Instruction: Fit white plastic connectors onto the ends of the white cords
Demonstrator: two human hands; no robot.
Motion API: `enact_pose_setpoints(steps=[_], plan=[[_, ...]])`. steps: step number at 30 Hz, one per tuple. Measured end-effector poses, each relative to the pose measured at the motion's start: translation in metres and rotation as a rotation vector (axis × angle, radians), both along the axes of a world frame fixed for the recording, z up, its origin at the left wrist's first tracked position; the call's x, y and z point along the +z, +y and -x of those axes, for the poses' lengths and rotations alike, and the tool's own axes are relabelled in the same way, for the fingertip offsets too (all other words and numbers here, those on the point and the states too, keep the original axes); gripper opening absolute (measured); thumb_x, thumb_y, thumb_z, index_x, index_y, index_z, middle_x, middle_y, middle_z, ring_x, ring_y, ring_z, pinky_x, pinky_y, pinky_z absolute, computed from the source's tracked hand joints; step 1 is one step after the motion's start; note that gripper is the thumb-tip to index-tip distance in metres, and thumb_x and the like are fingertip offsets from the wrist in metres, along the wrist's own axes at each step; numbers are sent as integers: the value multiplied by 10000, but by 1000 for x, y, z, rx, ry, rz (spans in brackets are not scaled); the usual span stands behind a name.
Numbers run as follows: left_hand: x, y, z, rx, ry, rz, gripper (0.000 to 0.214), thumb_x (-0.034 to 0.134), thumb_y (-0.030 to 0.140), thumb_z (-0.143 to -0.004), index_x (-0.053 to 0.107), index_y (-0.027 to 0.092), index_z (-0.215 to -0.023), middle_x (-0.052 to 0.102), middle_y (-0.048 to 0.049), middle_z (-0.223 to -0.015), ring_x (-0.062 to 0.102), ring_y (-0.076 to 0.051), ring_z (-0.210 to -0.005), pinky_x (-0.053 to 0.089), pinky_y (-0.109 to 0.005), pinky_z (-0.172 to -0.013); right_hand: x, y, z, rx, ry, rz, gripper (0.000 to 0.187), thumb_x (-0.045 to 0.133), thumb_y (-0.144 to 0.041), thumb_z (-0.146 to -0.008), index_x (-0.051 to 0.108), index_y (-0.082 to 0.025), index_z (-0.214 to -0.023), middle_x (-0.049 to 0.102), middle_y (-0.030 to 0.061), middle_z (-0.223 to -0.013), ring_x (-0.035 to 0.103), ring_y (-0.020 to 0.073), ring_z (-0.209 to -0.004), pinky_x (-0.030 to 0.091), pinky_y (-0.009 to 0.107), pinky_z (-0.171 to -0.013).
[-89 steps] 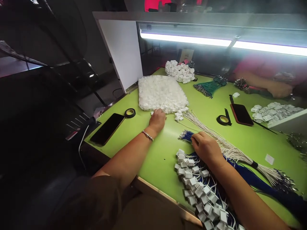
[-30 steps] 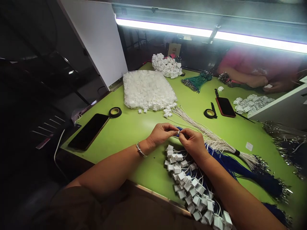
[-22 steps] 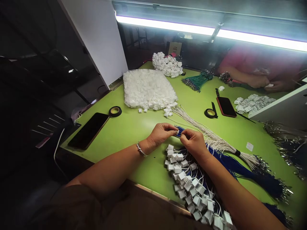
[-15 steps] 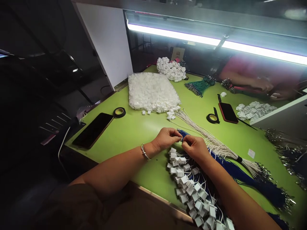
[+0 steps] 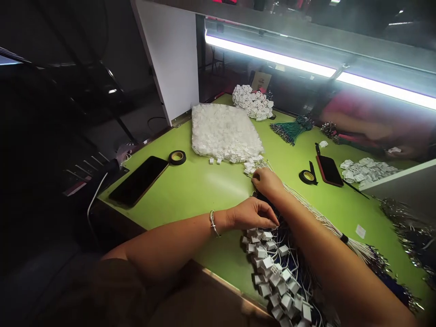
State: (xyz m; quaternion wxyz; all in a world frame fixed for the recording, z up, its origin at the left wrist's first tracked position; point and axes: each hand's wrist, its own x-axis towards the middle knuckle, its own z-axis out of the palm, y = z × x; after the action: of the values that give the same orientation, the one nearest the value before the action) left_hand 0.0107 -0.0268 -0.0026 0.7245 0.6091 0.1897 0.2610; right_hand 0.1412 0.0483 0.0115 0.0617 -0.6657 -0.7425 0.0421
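Note:
My left hand [image 5: 254, 214], a bracelet on its wrist, pinches a thin wire over the bundle of wires with white connectors [image 5: 269, 263]; its thumb and index fingertip meet. Further forward, my right hand [image 5: 268, 181] is curled beside the loose white connectors [image 5: 250, 167], at the tips of the white wires [image 5: 316, 212]. What its fingertips hold is hidden. My right forearm crosses over the white wires and dark blue wires. The white wires are bound with a black band [image 5: 344, 238].
A clear bag of white connectors [image 5: 225, 129] lies at the back. Phones [image 5: 139, 180] and tape rolls [image 5: 177, 157] sit to both sides. Green wires [image 5: 291, 130] and a connector pile [image 5: 368, 170] are further off. A lit tube [image 5: 272, 56] hangs above; a white panel [image 5: 173, 59] stands left.
My hands have parted. The right has moved forward to the loose connectors, while the left has come back over the connector bundle. The view has shifted slightly.

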Motion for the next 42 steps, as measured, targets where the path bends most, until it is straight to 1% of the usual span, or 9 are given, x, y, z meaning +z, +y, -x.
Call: enact_pose_setpoints(steps=[3,6,11,14,17,21,29,34,42], plan=[[-2,3,0,17,-3,37,214,750,267,-653,701,104,-782,682,-61,-779,601,-118,-717,481,-257,-736,2,2,4,-4,-2,-5,176,496,-209,-766,669,-183,-781,682,91,-878,574,176,-741,347,259,-590],[-2,7,1,97,-25,117,262,785,275,-618,710,101,-799,686,-73,-792,603,-123,-726,479,-271,-751,14,-9,-10,-39,117,-82,176,484,-191,-763,659,-178,-750,675,60,-727,553,158,-649,349,254,-588],[-2,14,2,303,-161,436,329,834,243,-559,695,87,-814,674,-62,-794,602,-104,-711,480,-302,-799,34,-61,-46,-93,167,-312,183,501,-236,-784,659,-181,-709,644,38,-627,518,146,-563,352,261,-582],[-3,16,2,319,-184,519,311,835,204,-558,687,82,-804,674,-60,-817,617,-107,-745,478,-309,-837,31,-94,-53,0,154,-362,199,498,-256,-815,668,-183,-741,668,54,-696,556,161,-625,374,269,-624],[-3,17,2,289,-190,520,303,824,182,-577,687,83,-829,678,-58,-836,630,-112,-782,477,-294,-853,19,-111,-49,39,321,-321,212,490,-286,-851,671,-192,-792,681,50,-742,579,152,-656,401,254,-648],[-2,18,3,303,-171,536,286,824,162,-571,687,91,-812,685,-48,-824,639,-113,-795,479,-279,-853,9,-112,-41,42,467,-249,193,504,-281,-850,662,-201,-776,676,32,-723,582,142,-658,405,242,-637],[0,18,2,315,-156,562,262,822,155,-571,692,97,-790,690,-45,-830,638,-110,-804,466,-281,-870,9,-115,-42,30,398,-299,175,520,-286,-846,657,-203,-776,664,23,-696,561,129,-616,371,230,-604],[0,18,3,297,-165,566,261,822,156,-571,694,95,-790,685,-42,-817,631,-106,-802,462,-285,-884,9,-115,-40,65,373,-231,221,485,-305,-874,658,-205,-780,650,14,-669,551,123,-597,349,228,-590],[-8,17,1,258,-176,406,251,797,219,-631,693,104,-829,683,-48,-825,625,-114,-795,470,-280,-847,5,-113,-42,89,519,-75,285,440,-321,-865,592,-194,-660,498,-28,-532,428,98,-509,307,219,-533]])
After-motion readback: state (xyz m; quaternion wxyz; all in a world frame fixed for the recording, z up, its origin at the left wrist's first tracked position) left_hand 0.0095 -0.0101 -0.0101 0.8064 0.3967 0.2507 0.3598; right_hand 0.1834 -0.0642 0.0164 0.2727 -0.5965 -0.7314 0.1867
